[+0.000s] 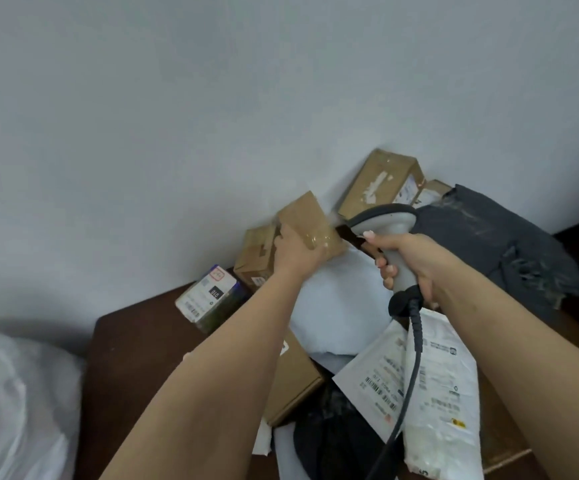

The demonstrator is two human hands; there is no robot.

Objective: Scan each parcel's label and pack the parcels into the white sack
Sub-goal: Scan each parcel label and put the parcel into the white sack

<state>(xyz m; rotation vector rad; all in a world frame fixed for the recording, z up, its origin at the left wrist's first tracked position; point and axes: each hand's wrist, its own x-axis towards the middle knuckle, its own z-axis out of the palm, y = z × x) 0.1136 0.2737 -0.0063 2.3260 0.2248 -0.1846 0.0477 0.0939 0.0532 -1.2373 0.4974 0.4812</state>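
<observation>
A dark table [132,344] against a pale wall [177,98] carries piled parcels. The left hand [295,252] grips a small box [310,223], seemingly lifted; the right hand [409,261] clasps the scanner [390,223] just beside it.

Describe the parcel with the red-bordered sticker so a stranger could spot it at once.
Start at the dark wooden table against the grey wall. At its back left edge, left of the cardboard boxes, lies the small dark parcel. Only it carries a white label with a red-bordered sticker and a black "010" tag.
</observation>
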